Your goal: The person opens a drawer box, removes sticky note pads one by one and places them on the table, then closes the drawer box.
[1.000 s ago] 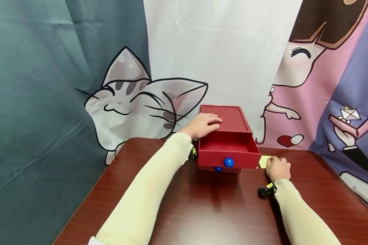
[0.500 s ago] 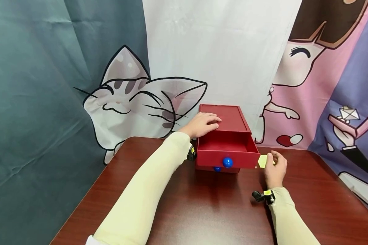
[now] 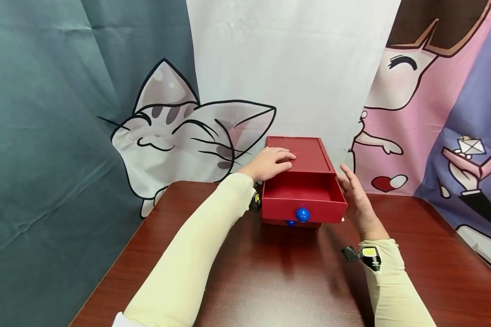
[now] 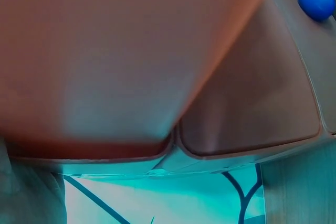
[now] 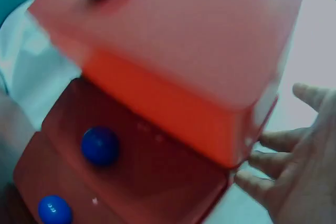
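A small red drawer cabinet point(image 3: 300, 150) stands at the back of the table, its top drawer point(image 3: 290, 210) pulled out. No item shows inside the visible part of that drawer. My left hand point(image 3: 270, 163) rests on the cabinet's top near the left edge, fingers extended. Beside the right side of the cabinet, my right hand point(image 3: 360, 206) is raised with straight, spread fingers and holds nothing. In the right wrist view its fingertips are close to the cabinet's side; whether they touch, I cannot tell. Each drawer front seen there has a blue knob point(image 5: 101, 146).
The brown wooden table point(image 3: 286, 286) stretches in front of the cabinet. Right behind hangs a printed cloth with a cartoon cat point(image 3: 159, 131). A tiny white thing point(image 3: 343, 220) shows at the drawer's right edge.
My right hand has left the yellow paper on the table, opened its fingers and risen to the cabinet's right side. That paper is now out of sight. The left hand stays put.
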Demonstrator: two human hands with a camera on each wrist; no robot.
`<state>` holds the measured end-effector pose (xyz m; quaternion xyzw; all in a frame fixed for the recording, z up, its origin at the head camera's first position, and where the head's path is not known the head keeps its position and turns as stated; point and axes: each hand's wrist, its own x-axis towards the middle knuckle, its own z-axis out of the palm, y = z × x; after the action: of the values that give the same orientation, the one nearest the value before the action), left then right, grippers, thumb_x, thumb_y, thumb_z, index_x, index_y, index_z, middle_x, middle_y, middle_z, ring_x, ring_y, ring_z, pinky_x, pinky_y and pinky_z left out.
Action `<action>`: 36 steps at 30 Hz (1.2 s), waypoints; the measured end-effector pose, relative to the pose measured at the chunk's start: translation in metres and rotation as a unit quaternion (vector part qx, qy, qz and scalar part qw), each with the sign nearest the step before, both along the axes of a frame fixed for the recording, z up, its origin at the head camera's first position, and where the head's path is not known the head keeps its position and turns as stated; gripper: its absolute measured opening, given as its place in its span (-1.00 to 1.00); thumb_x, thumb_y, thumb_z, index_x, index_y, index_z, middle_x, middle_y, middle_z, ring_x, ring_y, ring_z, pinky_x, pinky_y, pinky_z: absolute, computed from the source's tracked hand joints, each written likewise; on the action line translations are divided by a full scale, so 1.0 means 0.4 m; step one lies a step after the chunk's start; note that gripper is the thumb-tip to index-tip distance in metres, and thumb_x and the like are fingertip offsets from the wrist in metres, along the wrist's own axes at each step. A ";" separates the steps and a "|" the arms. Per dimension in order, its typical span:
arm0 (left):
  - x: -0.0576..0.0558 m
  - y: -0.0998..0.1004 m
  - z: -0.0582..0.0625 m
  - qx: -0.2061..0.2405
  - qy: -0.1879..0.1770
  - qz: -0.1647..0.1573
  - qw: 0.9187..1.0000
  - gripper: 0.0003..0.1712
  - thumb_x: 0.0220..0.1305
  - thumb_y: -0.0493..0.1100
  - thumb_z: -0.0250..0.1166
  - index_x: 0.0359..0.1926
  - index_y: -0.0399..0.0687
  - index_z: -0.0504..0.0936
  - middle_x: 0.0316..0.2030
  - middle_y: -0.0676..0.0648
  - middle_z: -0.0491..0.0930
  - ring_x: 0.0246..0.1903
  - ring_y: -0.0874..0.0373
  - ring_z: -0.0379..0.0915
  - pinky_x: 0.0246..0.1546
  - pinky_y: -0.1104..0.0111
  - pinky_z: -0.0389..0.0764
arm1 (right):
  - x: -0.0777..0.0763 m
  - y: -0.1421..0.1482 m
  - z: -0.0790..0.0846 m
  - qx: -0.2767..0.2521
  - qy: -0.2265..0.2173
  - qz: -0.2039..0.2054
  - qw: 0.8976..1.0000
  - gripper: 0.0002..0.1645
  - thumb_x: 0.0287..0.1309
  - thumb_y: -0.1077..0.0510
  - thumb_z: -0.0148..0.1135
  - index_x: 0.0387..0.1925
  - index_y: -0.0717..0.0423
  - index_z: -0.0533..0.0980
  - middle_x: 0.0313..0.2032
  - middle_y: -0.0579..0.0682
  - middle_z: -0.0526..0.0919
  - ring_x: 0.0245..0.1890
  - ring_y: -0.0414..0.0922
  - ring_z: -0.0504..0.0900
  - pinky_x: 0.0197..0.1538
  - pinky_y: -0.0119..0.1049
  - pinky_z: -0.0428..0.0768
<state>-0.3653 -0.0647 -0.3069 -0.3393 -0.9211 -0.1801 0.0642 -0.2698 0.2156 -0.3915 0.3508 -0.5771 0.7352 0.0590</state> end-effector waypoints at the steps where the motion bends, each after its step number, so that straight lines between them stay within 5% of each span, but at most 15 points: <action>1: -0.001 0.001 0.000 -0.002 0.001 -0.001 1.000 -0.50 0.54 0.09 0.01 0.39 0.19 0.50 0.42 0.04 0.35 0.44 0.21 0.14 0.51 0.27 -0.09 | 0.003 0.004 0.003 0.013 0.000 0.006 1.000 -0.02 0.34 -0.06 0.15 0.61 -0.02 -0.10 0.45 0.10 0.22 0.34 0.00 0.32 0.18 -0.32 0.56; 5: -0.005 0.002 0.001 -0.003 0.000 -0.005 1.000 -0.51 0.54 0.08 0.02 0.38 0.18 0.50 0.42 0.04 0.35 0.44 0.21 0.14 0.51 0.26 -0.10 | 0.014 0.013 0.018 0.131 -0.012 -0.037 0.991 0.21 0.18 0.10 0.37 0.63 -0.13 -0.20 0.50 0.17 0.07 0.36 0.06 0.21 0.09 -0.38 0.59; 10: -0.011 0.001 0.001 -0.009 -0.001 -0.012 1.000 -0.50 0.54 0.09 0.02 0.39 0.16 0.49 0.42 0.02 0.35 0.45 0.20 0.14 0.50 0.26 -0.07 | 0.020 0.008 0.026 0.261 -0.051 -0.119 0.957 0.34 0.09 0.20 0.41 0.62 -0.39 -0.27 0.54 0.13 0.01 0.40 0.16 0.14 0.01 -0.41 0.60; 15: -0.011 0.002 0.011 -0.031 -0.013 -0.026 0.999 -0.46 0.54 0.14 0.02 0.41 0.13 0.46 0.44 -0.01 0.32 0.47 0.16 0.11 0.51 0.23 -0.07 | 0.027 0.004 0.025 0.285 -0.061 -0.148 0.945 0.37 0.09 0.16 0.41 0.60 -0.47 -0.32 0.57 0.10 -0.07 0.44 0.24 0.11 0.01 -0.45 0.56; 27: 0.015 0.002 0.057 -0.133 -0.039 -0.025 0.990 -0.35 0.54 0.22 -0.11 0.53 0.16 0.27 0.54 -0.04 0.15 0.54 0.08 -0.06 0.53 0.22 -0.13 | 0.023 -0.007 0.026 0.253 -0.052 -0.129 0.958 0.36 0.12 0.19 0.37 0.60 -0.40 -0.37 0.55 0.11 -0.05 0.43 0.22 0.10 0.05 -0.43 0.56; 33: 0.049 0.014 0.093 -0.151 -0.115 0.009 0.982 -0.26 0.51 0.32 -0.15 0.59 0.25 0.13 0.59 -0.05 -0.01 0.57 0.01 -0.21 0.53 0.08 -0.07 | 0.021 -0.001 0.026 0.272 -0.043 -0.142 0.951 0.34 0.14 0.14 0.38 0.60 -0.42 -0.37 0.55 0.12 -0.04 0.42 0.22 0.14 0.06 -0.44 0.54; 36: 0.058 0.026 0.107 -0.143 -0.150 0.022 0.978 -0.23 0.48 0.36 -0.14 0.60 0.27 0.11 0.60 -0.05 -0.05 0.58 0.01 -0.26 0.52 0.01 -0.08 | 0.022 0.001 0.028 0.280 -0.039 -0.153 0.947 0.33 0.16 0.10 0.38 0.60 -0.44 -0.35 0.54 0.13 -0.03 0.41 0.24 0.18 0.15 -0.18 0.57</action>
<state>-0.3421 -0.0543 -0.2639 -0.2938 -0.9436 -0.0939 -0.1202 -0.2611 0.2160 -0.3805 0.2312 -0.8084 0.5392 0.0475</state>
